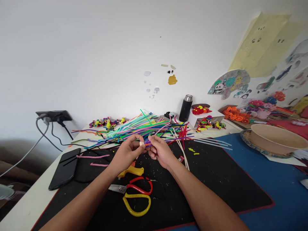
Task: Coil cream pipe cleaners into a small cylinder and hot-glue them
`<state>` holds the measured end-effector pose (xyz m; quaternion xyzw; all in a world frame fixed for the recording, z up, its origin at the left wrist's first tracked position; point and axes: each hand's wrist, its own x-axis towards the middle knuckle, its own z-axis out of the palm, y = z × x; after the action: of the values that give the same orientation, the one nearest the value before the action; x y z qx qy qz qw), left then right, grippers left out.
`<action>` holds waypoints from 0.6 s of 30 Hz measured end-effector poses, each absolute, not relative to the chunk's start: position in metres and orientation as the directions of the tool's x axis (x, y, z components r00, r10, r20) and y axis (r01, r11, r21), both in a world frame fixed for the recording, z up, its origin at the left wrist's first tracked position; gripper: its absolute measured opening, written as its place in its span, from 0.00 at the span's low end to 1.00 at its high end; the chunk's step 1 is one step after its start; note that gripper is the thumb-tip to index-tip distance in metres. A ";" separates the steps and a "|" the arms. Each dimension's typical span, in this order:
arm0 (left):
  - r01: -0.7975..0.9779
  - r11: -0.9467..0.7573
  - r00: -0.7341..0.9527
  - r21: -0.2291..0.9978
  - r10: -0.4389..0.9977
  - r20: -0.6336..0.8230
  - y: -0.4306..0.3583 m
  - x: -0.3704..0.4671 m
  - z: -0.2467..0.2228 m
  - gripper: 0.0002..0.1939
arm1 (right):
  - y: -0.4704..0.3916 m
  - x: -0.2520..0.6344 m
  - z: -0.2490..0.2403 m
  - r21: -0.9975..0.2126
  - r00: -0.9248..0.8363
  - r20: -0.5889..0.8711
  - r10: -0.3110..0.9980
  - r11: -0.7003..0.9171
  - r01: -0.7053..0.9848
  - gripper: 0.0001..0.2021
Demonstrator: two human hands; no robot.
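Observation:
My left hand (131,150) pinches a small bundle of bent pipe cleaners (147,145), cream, orange and purple, over the black mat. From the other side, my right hand (160,150) grips the purple part, and a purple pipe cleaner (180,138) runs out to the right behind that hand. The fingers of both hands nearly meet and hide much of the bundle. Beneath the hands lie scissors (137,195) with one red and one yellow handle, and a yellow glue gun (132,171), partly covered by my left hand.
Many loose pipe cleaners (134,128) are heaped against the wall. A black phone (64,168) and pink pipe cleaner pieces (93,156) lie at left. A black thermos (186,109), a white box (216,115) and a beige bowl (276,136) stand toward the right.

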<state>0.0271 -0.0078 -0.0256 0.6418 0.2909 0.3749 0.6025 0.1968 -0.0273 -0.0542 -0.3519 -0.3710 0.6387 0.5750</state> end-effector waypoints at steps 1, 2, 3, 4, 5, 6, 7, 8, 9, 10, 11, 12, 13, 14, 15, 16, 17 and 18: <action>-0.079 -0.105 0.551 0.991 0.824 0.131 -0.008 0.027 -0.026 0.17 | -0.027 0.197 -0.054 -0.880 -0.091 -0.023 0.996 -0.063 -0.471 0.29; -0.078 -0.105 0.554 0.991 0.822 0.131 -0.008 0.027 -0.026 0.17 | -0.027 0.197 -0.054 -0.881 -0.091 -0.022 0.996 -0.062 -0.469 0.29; -0.076 -0.106 0.555 0.991 0.822 0.131 -0.008 0.026 -0.026 0.17 | -0.027 0.197 -0.054 -0.882 -0.091 -0.021 0.996 -0.061 -0.468 0.28; -0.073 -0.106 0.556 0.992 0.821 0.129 -0.008 0.026 -0.026 0.17 | -0.027 0.197 -0.054 -0.882 -0.091 -0.020 0.996 -0.060 -0.467 0.28; -0.070 -0.105 0.555 0.992 0.822 0.126 -0.008 0.026 -0.026 0.17 | -0.028 0.197 -0.054 -0.882 -0.090 -0.019 0.996 -0.059 -0.468 0.28; -0.066 -0.105 0.553 0.992 0.824 0.123 -0.008 0.026 -0.026 0.18 | -0.028 0.197 -0.054 -0.882 -0.090 -0.017 0.996 -0.057 -0.468 0.28; -0.061 -0.105 0.550 0.993 0.826 0.121 -0.008 0.026 -0.026 0.18 | -0.028 0.197 -0.054 -0.883 -0.090 -0.016 0.996 -0.056 -0.467 0.28; -0.056 -0.106 0.546 0.993 0.829 0.119 -0.008 0.026 -0.026 0.18 | -0.028 0.197 -0.054 -0.884 -0.091 -0.016 0.996 -0.056 -0.464 0.28; -0.052 -0.107 0.542 0.993 0.832 0.118 -0.008 0.026 -0.026 0.18 | -0.028 0.197 -0.054 -0.885 -0.091 -0.016 0.996 -0.056 -0.462 0.27; -0.049 -0.108 0.540 0.993 0.833 0.117 -0.008 0.026 -0.026 0.18 | -0.028 0.197 -0.053 -0.886 -0.093 -0.016 0.996 -0.057 -0.459 0.27; -0.047 -0.108 0.538 0.993 0.835 0.116 -0.008 0.026 -0.026 0.18 | -0.028 0.197 -0.053 -0.887 -0.094 -0.017 0.995 -0.058 -0.459 0.27; -0.046 -0.107 0.537 0.993 0.835 0.115 -0.008 0.026 -0.026 0.18 | -0.028 0.197 -0.053 -0.886 -0.095 -0.019 0.995 -0.060 -0.460 0.27; -0.046 -0.105 0.537 0.993 0.836 0.114 -0.008 0.026 -0.026 0.18 | -0.028 0.197 -0.053 -0.884 -0.095 -0.022 0.995 -0.063 -0.463 0.27; -0.046 -0.106 0.537 0.993 0.836 0.114 -0.008 0.026 -0.026 0.18 | -0.028 0.197 -0.052 -0.883 -0.097 -0.025 0.995 -0.067 -0.465 0.27; -0.047 -0.108 0.537 0.993 0.835 0.116 -0.008 0.026 -0.026 0.18 | -0.028 0.197 -0.052 -0.881 -0.098 -0.029 0.995 -0.072 -0.467 0.27; -0.048 -0.111 0.538 0.993 0.834 0.119 -0.008 0.026 -0.026 0.17 | -0.028 0.197 -0.052 -0.880 -0.100 -0.034 0.994 -0.077 -0.468 0.27; -0.049 -0.115 0.541 0.992 0.832 0.123 -0.008 0.026 -0.026 0.17 | -0.028 0.197 -0.052 -0.879 -0.099 -0.038 0.994 -0.081 -0.469 0.27; -0.051 -0.116 0.543 0.992 0.830 0.125 -0.008 0.027 -0.026 0.17 | -0.028 0.197 -0.052 -0.879 -0.099 -0.040 0.994 -0.083 -0.469 0.27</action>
<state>0.0265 -0.0077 -0.0264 0.6482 0.3004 0.3715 0.5929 0.1974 -0.0284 -0.0519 -0.3566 -0.3682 0.6436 0.5684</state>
